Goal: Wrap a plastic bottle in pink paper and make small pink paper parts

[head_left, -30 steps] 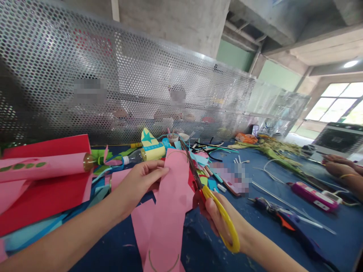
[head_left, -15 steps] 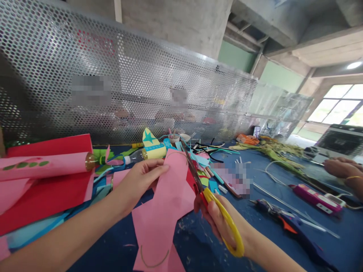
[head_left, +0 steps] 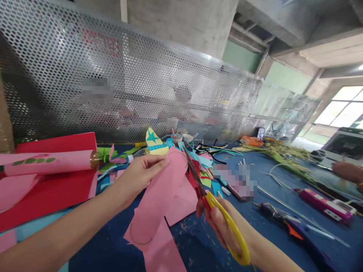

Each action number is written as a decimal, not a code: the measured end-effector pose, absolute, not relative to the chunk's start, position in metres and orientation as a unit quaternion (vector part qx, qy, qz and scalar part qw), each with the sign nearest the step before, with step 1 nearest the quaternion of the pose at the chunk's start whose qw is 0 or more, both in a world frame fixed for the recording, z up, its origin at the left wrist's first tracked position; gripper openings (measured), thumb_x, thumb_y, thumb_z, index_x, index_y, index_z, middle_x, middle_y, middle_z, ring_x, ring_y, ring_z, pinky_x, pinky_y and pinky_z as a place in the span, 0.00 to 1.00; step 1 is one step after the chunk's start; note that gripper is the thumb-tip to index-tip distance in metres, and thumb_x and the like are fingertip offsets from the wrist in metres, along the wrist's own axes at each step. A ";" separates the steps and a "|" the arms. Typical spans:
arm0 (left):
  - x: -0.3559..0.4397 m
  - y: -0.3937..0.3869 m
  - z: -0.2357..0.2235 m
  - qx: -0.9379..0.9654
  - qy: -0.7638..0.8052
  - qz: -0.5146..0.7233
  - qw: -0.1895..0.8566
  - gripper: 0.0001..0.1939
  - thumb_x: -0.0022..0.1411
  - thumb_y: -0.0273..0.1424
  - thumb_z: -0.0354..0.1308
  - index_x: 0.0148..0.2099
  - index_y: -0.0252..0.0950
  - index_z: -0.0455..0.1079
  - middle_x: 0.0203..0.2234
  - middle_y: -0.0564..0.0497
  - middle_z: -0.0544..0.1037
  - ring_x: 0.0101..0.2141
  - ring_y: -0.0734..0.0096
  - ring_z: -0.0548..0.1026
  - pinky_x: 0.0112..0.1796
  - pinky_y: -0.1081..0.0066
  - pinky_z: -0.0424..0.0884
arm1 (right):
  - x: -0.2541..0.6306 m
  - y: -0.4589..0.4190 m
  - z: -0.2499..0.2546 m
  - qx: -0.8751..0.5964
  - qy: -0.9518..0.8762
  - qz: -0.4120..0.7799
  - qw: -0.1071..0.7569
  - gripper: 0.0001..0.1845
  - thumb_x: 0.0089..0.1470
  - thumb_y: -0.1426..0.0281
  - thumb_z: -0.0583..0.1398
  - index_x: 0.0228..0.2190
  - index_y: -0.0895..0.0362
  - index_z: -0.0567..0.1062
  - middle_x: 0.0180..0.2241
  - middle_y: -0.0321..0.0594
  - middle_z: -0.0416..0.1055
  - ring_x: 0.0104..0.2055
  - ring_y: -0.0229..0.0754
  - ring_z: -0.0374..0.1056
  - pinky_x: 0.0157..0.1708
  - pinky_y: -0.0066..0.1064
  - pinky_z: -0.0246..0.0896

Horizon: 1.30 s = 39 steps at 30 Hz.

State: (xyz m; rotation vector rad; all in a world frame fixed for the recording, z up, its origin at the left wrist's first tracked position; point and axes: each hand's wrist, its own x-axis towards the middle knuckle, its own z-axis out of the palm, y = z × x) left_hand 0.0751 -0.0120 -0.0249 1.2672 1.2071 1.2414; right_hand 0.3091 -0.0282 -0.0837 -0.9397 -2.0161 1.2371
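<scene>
Between the thumb and fingers of my left hand (head_left: 150, 170) is the upper left edge of a sheet of pink paper (head_left: 163, 196). Curved lines are drawn near its top and bottom ends. My right hand (head_left: 217, 217) is closed around the yellow and red handles of a pair of scissors (head_left: 228, 223). Their dark blades lie along the paper's right edge, close to the upper curve; whether they are cutting cannot be made out. More pink paper (head_left: 184, 202) lies beneath on the blue table.
Left lies a pink paper-wrapped bottle (head_left: 65, 162) on red card (head_left: 62, 196). A blue glue gun (head_left: 295, 226) and a purple power strip (head_left: 326, 204) lie right, with a cord nearby. Behind stands a perforated metal panel (head_left: 147, 83). Another person's hand (head_left: 347, 172) shows at the far right.
The lower end of the pink paper has swung left, uncovering more of the pink paper below. Both hands keep their grips. The view has shifted slightly.
</scene>
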 end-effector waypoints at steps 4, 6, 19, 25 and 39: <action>0.076 -0.012 -0.022 0.521 0.498 0.507 0.473 0.14 0.50 0.41 0.66 0.34 0.37 0.80 0.25 0.53 0.78 0.24 0.73 0.68 0.25 0.75 0.60 | 0.307 -0.029 -0.082 -0.351 -0.762 0.458 0.293 0.34 0.53 0.36 0.43 0.26 0.55 0.62 0.19 0.28 0.53 0.14 0.28 0.44 0.09 0.21 0.41; 0.076 -0.013 -0.021 0.517 0.502 0.505 0.476 0.13 0.49 0.42 0.66 0.32 0.37 0.80 0.22 0.54 0.76 0.22 0.74 0.66 0.23 0.76 0.57 | 0.307 -0.029 -0.081 -0.354 -0.765 0.451 0.294 0.34 0.53 0.36 0.43 0.26 0.55 0.61 0.18 0.27 0.53 0.14 0.28 0.44 0.09 0.21 0.41; 0.069 -0.007 -0.021 0.550 0.477 0.527 0.439 0.07 0.49 0.38 0.67 0.28 0.41 0.79 0.23 0.55 0.77 0.25 0.73 0.67 0.26 0.75 0.61 | 0.306 -0.034 -0.078 -0.363 -0.746 0.474 0.296 0.34 0.52 0.36 0.46 0.27 0.56 0.64 0.21 0.29 0.52 0.15 0.29 0.45 0.09 0.22 0.42; 0.063 -0.005 -0.023 0.585 0.486 0.513 0.398 0.08 0.53 0.39 0.64 0.31 0.42 0.80 0.31 0.53 0.81 0.32 0.69 0.72 0.33 0.73 0.64 | 0.307 -0.037 -0.073 -0.369 -0.752 0.466 0.284 0.35 0.51 0.36 0.46 0.26 0.55 0.64 0.21 0.30 0.54 0.15 0.29 0.47 0.10 0.22 0.45; 0.060 -0.002 -0.021 0.596 0.499 0.490 0.394 0.14 0.52 0.43 0.62 0.33 0.39 0.80 0.30 0.51 0.80 0.32 0.67 0.71 0.34 0.70 0.64 | 0.308 -0.031 -0.082 -0.366 -0.738 0.502 0.262 0.38 0.48 0.33 0.46 0.29 0.56 0.65 0.15 0.25 0.50 0.12 0.27 0.44 0.09 0.23 0.37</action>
